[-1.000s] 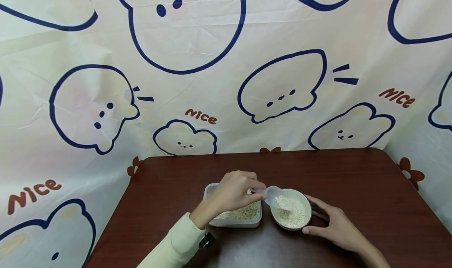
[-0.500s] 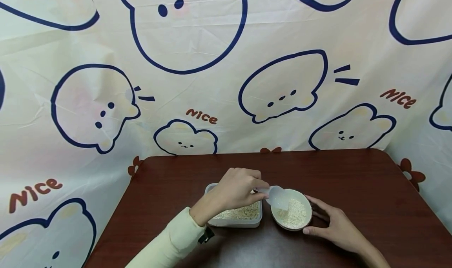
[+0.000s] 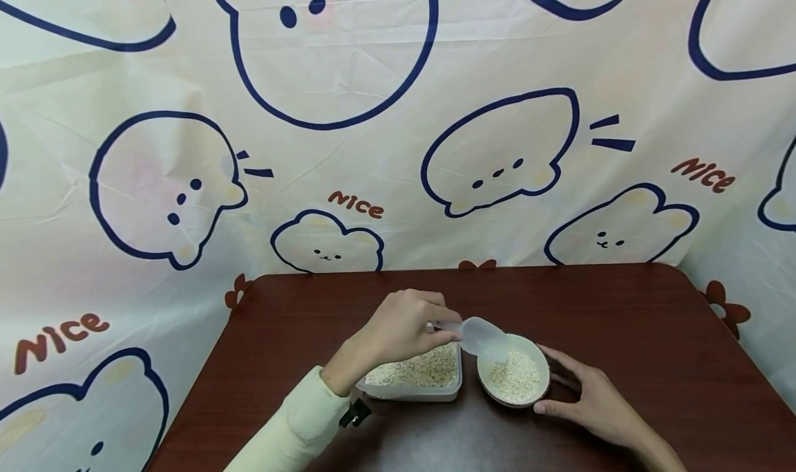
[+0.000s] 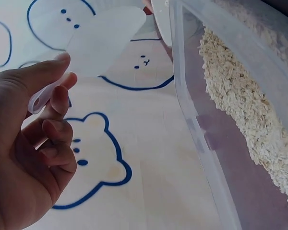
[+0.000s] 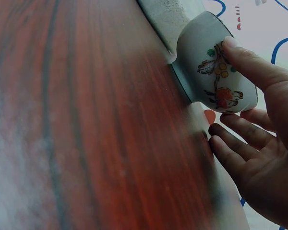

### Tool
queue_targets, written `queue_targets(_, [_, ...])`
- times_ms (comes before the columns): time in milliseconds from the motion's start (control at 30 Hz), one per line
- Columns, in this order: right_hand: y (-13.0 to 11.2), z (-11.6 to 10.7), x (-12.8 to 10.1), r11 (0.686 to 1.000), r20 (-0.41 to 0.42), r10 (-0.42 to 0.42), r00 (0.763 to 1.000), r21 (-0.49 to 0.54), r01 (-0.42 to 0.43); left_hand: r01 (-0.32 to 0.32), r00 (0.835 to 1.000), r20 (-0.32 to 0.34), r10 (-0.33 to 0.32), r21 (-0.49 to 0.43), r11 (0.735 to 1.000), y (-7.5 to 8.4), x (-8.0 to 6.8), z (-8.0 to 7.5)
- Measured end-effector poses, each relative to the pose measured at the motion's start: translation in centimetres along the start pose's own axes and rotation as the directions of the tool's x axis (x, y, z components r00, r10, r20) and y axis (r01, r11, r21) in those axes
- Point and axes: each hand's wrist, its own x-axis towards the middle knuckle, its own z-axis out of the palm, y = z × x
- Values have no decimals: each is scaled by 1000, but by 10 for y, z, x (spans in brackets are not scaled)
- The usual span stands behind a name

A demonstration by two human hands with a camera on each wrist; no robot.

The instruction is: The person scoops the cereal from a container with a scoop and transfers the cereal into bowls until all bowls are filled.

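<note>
My left hand [image 3: 404,327] pinches the handle of a translucent plastic scoop [image 3: 483,338] between thumb and forefinger. The scoop [image 4: 103,40] tips down over the left rim of a small white bowl [image 3: 493,390] that holds a heap of pale oat flakes [image 3: 517,377]. On the bowl's right side, my right hand [image 3: 587,396] steadies it with thumb and fingers spread round the wall. Seen from the right wrist, the bowl [image 5: 192,43] has a painted flower-and-fruit pattern, and the thumb presses its side. Beneath my left hand stands a clear plastic container [image 3: 410,393] of oat flakes [image 4: 249,115].
Container and bowl stand side by side on a dark red-brown wooden table [image 3: 298,306]. A cloth printed with cartoon animals [image 3: 497,57] hangs behind the table and at its sides. A dark strap piece [image 3: 354,413] sits at my left cuff.
Oat flakes slid off the scoop into the bowl as it tilted further. My left hand has since drawn slightly left and up, showing more of the container. The right hand has stayed on the bowl.
</note>
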Motion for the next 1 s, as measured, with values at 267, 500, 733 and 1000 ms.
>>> queue_targets(267, [-1,0,0,1000,-10,-4,1000,-9,4,101,989,-80,-122,-230,968,-16,-21,-7])
queue_targets(500, [-1,0,0,1000,-4,8,1000,-18,-8,167,963,-136,-234,-382,909,-29,-44,-13])
queue_targets(733, [-1,0,0,1000,1,10,1000,-10,-10,246,927,-169,-335,-399,883,-42,-70,-17])
queue_targets(1000, [-3,-1,-1,1000,7,11,1000,-1,-11,320,899,-176,-400,-360,876,-57,-102,-20])
